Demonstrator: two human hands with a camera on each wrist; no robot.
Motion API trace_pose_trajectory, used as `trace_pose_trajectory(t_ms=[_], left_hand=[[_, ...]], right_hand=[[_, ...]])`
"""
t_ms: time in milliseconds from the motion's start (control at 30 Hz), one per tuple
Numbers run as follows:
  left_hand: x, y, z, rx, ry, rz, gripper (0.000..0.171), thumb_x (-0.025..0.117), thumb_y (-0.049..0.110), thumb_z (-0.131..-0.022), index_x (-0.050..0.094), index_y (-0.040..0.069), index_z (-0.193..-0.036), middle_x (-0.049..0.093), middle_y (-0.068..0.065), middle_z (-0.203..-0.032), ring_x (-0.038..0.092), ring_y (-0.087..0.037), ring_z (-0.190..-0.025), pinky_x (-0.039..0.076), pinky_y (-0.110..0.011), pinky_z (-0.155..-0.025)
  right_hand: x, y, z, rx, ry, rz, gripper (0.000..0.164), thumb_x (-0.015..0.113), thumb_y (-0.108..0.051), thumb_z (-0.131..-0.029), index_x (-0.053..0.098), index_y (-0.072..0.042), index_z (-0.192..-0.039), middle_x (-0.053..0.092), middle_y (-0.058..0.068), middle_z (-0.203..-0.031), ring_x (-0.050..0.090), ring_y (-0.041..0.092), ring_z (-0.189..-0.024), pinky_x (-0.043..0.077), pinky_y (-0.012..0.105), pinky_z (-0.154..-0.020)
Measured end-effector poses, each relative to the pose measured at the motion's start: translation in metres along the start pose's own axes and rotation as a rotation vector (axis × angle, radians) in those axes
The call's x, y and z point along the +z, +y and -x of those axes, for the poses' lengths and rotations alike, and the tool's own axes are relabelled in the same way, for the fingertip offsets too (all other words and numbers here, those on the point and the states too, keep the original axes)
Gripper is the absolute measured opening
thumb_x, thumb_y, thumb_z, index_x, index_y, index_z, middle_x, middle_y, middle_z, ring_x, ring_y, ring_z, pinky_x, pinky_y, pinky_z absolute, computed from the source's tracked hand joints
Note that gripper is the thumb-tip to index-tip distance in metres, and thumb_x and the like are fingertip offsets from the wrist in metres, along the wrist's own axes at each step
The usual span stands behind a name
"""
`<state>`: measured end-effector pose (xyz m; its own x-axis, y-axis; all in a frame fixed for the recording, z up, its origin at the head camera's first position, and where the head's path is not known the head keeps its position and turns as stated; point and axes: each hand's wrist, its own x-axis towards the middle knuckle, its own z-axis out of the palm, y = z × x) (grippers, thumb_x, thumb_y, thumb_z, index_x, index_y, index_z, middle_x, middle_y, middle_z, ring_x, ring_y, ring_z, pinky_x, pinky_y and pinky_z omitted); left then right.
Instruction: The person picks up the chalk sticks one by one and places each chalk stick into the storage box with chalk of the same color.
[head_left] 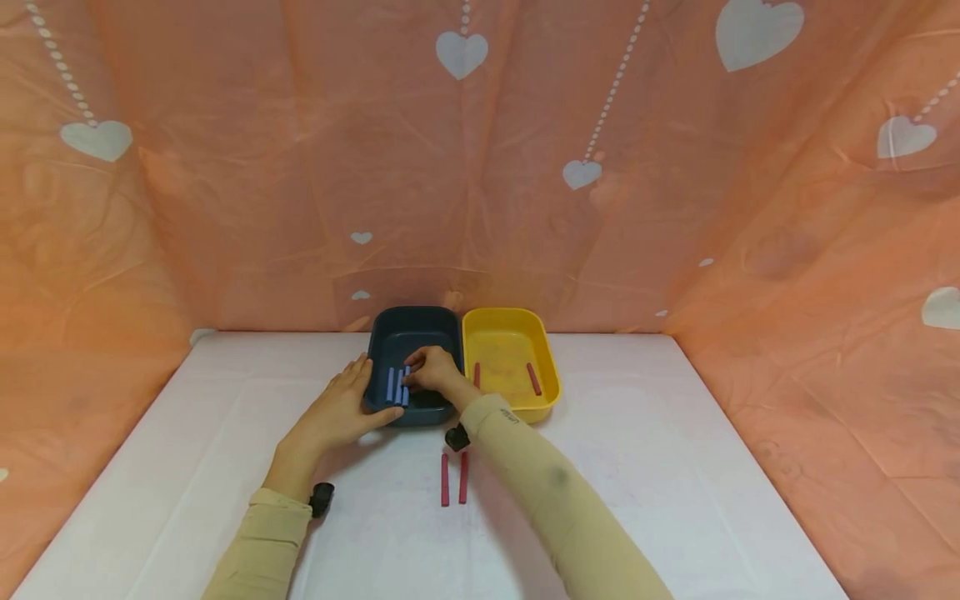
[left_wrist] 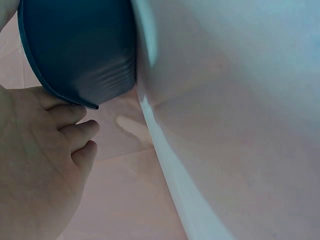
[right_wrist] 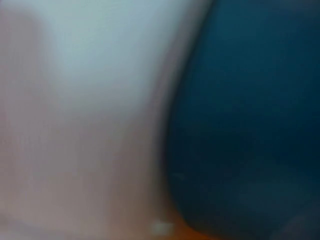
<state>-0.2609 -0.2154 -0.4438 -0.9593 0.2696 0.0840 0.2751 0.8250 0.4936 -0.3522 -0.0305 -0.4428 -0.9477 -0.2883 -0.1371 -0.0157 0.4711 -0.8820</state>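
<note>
Both hands work at a dark blue, rounded-rectangular plastic tray [head_left: 420,332].
Head view: the left hand [head_left: 339,410] spreads open against its left side; the right hand [head_left: 433,370] pinches the rightmost of three slim blue sticks [head_left: 399,387] inside. Left wrist view: the left hand's fingers touch the tray's rim. Right wrist view: the tray is blurred; the grip cannot be told there.

Heart-printed orange sheeting [head_left: 480,208] hangs behind a white table [head_left: 637,467].
</note>
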Motion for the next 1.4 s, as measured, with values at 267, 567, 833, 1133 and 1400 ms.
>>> trace_pose_trajectory(t_ms=[267,567,833,1133,1400], left_hand=[[0.000,0.002,0.001,-0.008,-0.007,-0.002,0.115,0.066,0.068,-0.092,0.020,-0.014,-0.158,0.015,-0.032,-0.168,0.016,-0.052,-0.154,0.017,-0.065,-0.124],[-0.001,0.002,0.001,-0.003,0.001,-0.001,0.115,0.066,0.067,-0.092,0.021,-0.015,-0.158,0.016,-0.032,-0.168,0.017,-0.052,-0.154,0.018,-0.066,-0.123],[-0.001,0.002,0.002,0.001,0.007,0.003,0.114,0.067,0.066,-0.092,0.022,-0.015,-0.158,0.017,-0.033,-0.167,0.018,-0.053,-0.154,0.018,-0.065,-0.123],[0.000,0.003,0.002,-0.003,0.001,0.005,0.113,0.066,0.066,-0.092,0.021,-0.014,-0.159,0.016,-0.032,-0.168,0.017,-0.051,-0.155,0.019,-0.065,-0.123],[-0.002,0.006,0.004,0.014,0.021,0.001,0.110,0.067,0.063,-0.093,0.024,-0.015,-0.157,0.018,-0.033,-0.167,0.018,-0.053,-0.154,0.020,-0.067,-0.122]], right_hand=[[0.000,0.000,0.002,0.006,0.009,0.020,0.028,0.081,0.005,-0.086,0.072,0.006,-0.112,0.066,0.008,-0.089,0.075,0.025,-0.075,0.063,0.030,-0.068],[0.000,-0.003,0.005,-0.003,0.009,0.015,0.029,0.081,0.007,-0.085,0.072,0.007,-0.113,0.064,0.007,-0.087,0.076,0.028,-0.077,0.064,0.033,-0.071],[-0.001,-0.003,0.006,-0.016,0.006,0.028,0.031,0.081,0.002,-0.087,0.071,0.006,-0.115,0.065,0.008,-0.091,0.077,0.029,-0.080,0.064,0.031,-0.071],[-0.004,-0.003,0.008,-0.071,0.045,0.111,0.031,0.082,-0.010,-0.090,0.072,-0.002,-0.119,0.073,0.011,-0.107,0.075,0.020,-0.087,0.062,0.027,-0.078],[-0.008,-0.009,0.019,-0.157,0.066,0.137,0.031,0.079,-0.013,-0.093,0.072,-0.007,-0.123,0.074,0.010,-0.117,0.074,0.017,-0.089,0.060,0.026,-0.078]])
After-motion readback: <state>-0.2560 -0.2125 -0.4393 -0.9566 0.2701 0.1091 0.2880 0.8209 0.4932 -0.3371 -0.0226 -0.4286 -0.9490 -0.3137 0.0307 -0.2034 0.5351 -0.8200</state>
